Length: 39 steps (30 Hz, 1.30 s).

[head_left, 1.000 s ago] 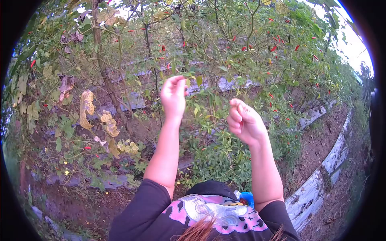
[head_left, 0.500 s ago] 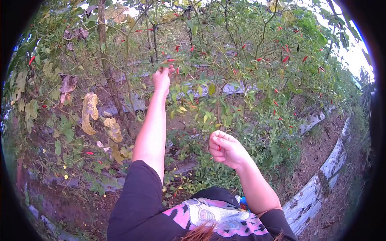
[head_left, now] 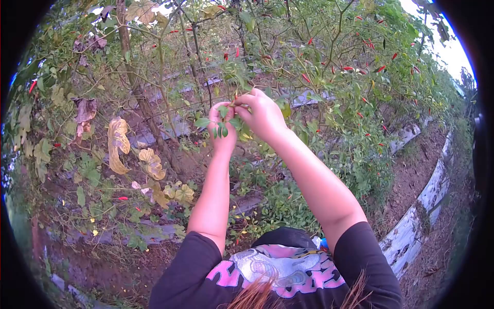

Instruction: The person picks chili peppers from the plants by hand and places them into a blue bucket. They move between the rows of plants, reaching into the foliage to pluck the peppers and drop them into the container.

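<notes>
My left hand (head_left: pixel 224 135) is raised among the chili plants, its fingers curled around a leafy chili sprig (head_left: pixel 221 129). Green leaves cover part of its palm and fingers. My right hand (head_left: pixel 263 116) meets it from the right, thumb and forefinger pinched at the top of the sprig. A bit of a red chili pepper (head_left: pixel 235 97) shows at these fingertips; most of it is hidden. Other red chilies, such as one hanging chili (head_left: pixel 226 56) and another chili (head_left: pixel 305 78), are on the branches behind and to the right.
A wooden stake (head_left: pixel 126 49) rises at left, near dried yellow leaves (head_left: pixel 118 144) and a shrivelled purplish leaf (head_left: pixel 85 114). Thin branches cross the view. Pale plastic mulch (head_left: pixel 411 226) runs along the soil at right. A dark bag-like thing (head_left: pixel 280 238) is at my front.
My right hand has moved up and left from in front of my body to meet my left hand. My left hand has come lower and slightly right, with the leafy sprig.
</notes>
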Tool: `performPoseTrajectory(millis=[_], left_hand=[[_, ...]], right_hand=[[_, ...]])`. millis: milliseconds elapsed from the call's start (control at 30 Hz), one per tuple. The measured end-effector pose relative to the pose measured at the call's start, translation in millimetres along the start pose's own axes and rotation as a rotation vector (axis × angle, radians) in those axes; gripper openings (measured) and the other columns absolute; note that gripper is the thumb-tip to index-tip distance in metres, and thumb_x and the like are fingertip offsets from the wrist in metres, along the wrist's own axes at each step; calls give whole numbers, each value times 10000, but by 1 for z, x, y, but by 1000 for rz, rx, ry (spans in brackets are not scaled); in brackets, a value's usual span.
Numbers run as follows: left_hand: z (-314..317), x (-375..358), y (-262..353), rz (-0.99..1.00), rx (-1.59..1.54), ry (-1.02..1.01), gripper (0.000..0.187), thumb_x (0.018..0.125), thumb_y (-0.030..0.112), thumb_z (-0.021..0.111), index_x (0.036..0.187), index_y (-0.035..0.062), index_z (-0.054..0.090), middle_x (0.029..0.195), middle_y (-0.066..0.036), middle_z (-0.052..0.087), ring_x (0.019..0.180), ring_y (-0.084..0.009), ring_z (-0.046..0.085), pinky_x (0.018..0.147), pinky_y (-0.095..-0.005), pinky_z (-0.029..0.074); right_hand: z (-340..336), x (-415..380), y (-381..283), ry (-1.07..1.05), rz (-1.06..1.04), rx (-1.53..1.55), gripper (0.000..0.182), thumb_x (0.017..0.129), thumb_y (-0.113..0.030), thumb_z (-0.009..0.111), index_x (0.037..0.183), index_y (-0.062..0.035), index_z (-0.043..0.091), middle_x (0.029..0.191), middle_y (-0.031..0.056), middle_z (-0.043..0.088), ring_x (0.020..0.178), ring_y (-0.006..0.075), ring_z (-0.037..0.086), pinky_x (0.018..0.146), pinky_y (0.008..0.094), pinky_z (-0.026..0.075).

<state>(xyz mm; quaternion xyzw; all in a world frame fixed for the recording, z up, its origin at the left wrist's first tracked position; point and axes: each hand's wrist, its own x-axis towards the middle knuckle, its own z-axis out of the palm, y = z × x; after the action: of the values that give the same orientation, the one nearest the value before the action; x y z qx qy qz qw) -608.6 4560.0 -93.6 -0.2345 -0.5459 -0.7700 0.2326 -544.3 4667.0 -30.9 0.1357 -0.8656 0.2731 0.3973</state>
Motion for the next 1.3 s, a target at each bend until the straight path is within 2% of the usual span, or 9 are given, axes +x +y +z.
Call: performPoseTrajectory(millis=[433,567,700,867,967,1000,1100,1200,1300], left_hand=[[-29,5,-31,-21,-146,-46,123,869,95,589,974,44,552,879,-12,571,766,-88,546,696,-231,464],[-34,4,-33,-60,-89,-26,159,870,119,587,1004,51,535,951,-55,584,875,-147,593,763,-278,520],[-32,-4,-37,-92,-128,-5,167,875,130,580,1009,48,523,983,-79,591,931,-171,597,780,-296,521],[-27,-22,-37,-133,-184,-5,164,876,130,577,993,37,509,1037,-128,593,980,-197,589,824,-315,516],[-28,-31,-36,-145,-106,-24,165,877,127,575,998,37,508,1041,-128,592,988,-197,585,826,-311,518],[-29,-34,-39,-129,-87,-22,161,878,118,573,1002,39,508,1047,-128,591,992,-193,582,814,-307,523],[-33,-37,-41,-133,-72,-2,152,878,110,571,998,40,509,1047,-125,590,987,-191,584,800,-303,529],[-31,-34,-30,-177,-182,55,124,879,115,574,971,45,529,995,-78,603,909,-139,585,770,-262,504],[-26,-36,-26,-175,-204,59,126,877,123,581,964,43,537,948,-57,601,900,-124,589,770,-251,503]], right_hand=[[10,14,14,46,-131,56,123,793,-118,595,877,-29,583,838,120,520,800,297,546,683,378,453],[11,32,30,-89,689,1166,84,890,-110,485,895,-28,503,784,86,524,696,220,535,612,333,450],[38,40,46,-179,1004,1575,77,910,-90,438,898,-20,467,752,65,508,649,155,513,575,296,437],[77,41,57,-72,776,756,255,794,-224,685,754,-38,514,569,-22,450,437,118,405,423,288,359],[84,41,57,-87,543,348,297,789,-219,688,624,-40,518,558,-1,508,466,97,435,435,278,346],[88,41,59,-98,557,365,360,795,-225,677,541,-47,497,569,28,548,503,87,470,448,270,350],[95,40,60,-25,584,553,299,786,-246,659,604,-34,550,530,19,537,457,126,484,469,289,407],[85,34,60,-81,782,986,208,832,-208,596,714,-44,546,574,2,512,423,105,419,421,260,346],[73,28,57,-185,839,1071,105,875,-148,526,861,-45,537,602,-20,455,412,49,292,383,214,218]])
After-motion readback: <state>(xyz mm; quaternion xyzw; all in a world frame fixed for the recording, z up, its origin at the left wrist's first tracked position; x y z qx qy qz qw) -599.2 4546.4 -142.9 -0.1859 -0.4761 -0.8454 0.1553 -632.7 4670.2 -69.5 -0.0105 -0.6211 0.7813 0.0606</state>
